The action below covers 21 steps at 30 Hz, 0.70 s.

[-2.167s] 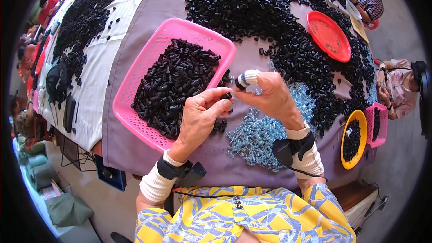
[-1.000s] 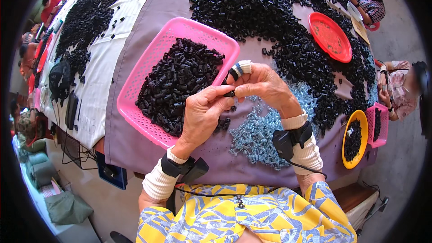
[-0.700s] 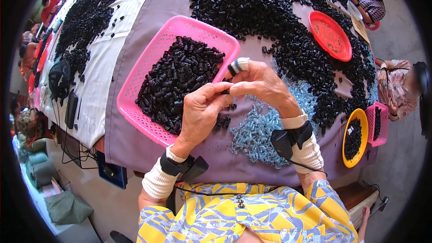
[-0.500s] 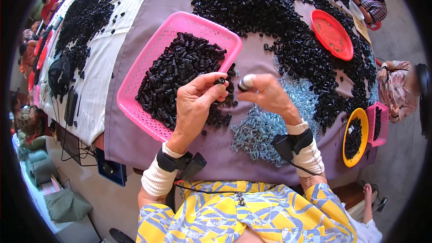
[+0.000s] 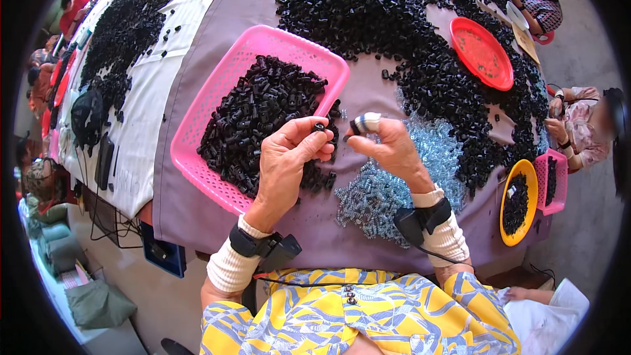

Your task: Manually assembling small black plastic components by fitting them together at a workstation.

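Observation:
My left hand [image 5: 287, 161] pinches a small black tubular part [image 5: 319, 127] between thumb and fingertips, its round opening facing up. Just to the right, my right hand [image 5: 394, 151] has thumb and forefinger drawn together at a small dark bit I cannot make out. A white wrap with dark bands [image 5: 367, 122] covers a finger of that hand. Behind my left hand a pink basket [image 5: 336, 72] holds many similar black parts [image 5: 256, 112]. Below my right hand spreads a pile of small shiny, bluish, spring-like pieces [image 5: 371, 194].
Loose black parts [image 5: 355, 20] heap across the far cloth. A red tray [image 5: 483, 52] lies among them. At the right edge are a yellow tray [image 5: 530, 187] and a smaller pink basket [image 5: 559, 177]. Other people sit around the table; a blue crate [image 5: 172, 260] is below its left edge.
My right hand has turned a little and its blurred motion has stopped, fingers now slightly farther down. My left hand still pinches the black part, a touch lower and left.

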### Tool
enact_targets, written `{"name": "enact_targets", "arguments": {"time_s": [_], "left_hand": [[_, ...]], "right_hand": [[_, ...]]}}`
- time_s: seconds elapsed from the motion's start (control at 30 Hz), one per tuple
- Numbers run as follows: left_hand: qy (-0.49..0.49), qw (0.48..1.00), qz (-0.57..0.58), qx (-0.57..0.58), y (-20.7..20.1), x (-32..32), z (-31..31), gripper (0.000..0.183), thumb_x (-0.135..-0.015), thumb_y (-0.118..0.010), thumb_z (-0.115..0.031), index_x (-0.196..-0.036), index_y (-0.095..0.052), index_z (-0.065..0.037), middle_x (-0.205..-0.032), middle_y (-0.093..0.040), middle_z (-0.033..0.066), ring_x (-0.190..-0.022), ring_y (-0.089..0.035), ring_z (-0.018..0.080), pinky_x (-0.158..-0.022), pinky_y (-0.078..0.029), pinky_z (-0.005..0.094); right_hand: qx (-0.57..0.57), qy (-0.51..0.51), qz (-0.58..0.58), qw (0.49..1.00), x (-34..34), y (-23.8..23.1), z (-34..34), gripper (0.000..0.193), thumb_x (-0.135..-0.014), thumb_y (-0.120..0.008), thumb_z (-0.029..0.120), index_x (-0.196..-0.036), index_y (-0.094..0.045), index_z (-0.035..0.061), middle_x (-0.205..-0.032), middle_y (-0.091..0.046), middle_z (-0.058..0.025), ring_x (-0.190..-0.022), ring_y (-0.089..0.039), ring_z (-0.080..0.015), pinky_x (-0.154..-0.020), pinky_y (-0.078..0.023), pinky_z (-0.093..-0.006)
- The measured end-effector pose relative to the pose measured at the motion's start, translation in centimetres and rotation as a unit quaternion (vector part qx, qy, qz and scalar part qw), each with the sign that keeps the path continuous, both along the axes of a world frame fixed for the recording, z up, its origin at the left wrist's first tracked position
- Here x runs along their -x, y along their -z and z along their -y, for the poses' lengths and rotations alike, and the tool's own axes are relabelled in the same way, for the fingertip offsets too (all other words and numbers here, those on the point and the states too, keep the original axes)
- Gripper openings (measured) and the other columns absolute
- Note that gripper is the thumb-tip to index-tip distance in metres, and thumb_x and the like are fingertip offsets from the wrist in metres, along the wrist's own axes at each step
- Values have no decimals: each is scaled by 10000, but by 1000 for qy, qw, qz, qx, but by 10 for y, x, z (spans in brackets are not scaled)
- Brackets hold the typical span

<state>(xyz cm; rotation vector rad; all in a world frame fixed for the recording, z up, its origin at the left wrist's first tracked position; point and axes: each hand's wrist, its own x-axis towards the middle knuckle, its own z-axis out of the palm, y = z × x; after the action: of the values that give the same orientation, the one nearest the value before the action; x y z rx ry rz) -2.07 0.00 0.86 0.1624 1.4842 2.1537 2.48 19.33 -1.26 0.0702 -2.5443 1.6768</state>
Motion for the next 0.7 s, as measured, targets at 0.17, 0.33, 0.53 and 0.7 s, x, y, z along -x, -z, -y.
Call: {"name": "enact_targets", "arguments": {"time_s": [0.17, 0.33, 0.53, 0.7], "left_hand": [[17, 995, 65, -77, 0, -2, -14, 217, -887, -591, -74, -1088, -589, 8, -955, -656, 104, -784, -647, 151, -725, -542, 269], [18, 996, 43, -77, -6, -2, -23, 202, -883, -591, -61, -1073, -591, 9, -940, -653, 90, -762, -638, 139, -718, -538, 263], [0, 999, -46, -9, -3, -1, -26, 199, -865, -614, -40, -1058, -601, 6, -910, -647, 53, -737, -611, 101, -707, -512, 233], [-7, 994, -105, 39, -7, 0, -26, 193, -859, -621, -26, -1048, -607, 9, -904, -644, 38, -734, -595, 80, -694, -489, 208]], "right_hand": [[214, 34, -10, 976, 0, -21, 11, 142, -811, -650, 70, -940, -648, 9, -814, -642, 6, -725, -558, -64, -664, -480, -240], [157, 55, -42, 985, 1, -21, 13, 149, -806, -656, 77, -938, -636, 13, -795, -644, -49, -728, -591, -112, -666, -480, -267], [-129, 0, -178, 976, 9, -40, -2, 116, -802, -631, 123, -845, -597, 21, -717, -594, -140, -669, -577, -331, -604, -455, -389], [-136, -70, -120, 981, 16, -53, -9, 163, -824, -599, 175, -788, -561, 20, -710, -566, -155, -723, -554, -368, -624, -427, -434]]}}
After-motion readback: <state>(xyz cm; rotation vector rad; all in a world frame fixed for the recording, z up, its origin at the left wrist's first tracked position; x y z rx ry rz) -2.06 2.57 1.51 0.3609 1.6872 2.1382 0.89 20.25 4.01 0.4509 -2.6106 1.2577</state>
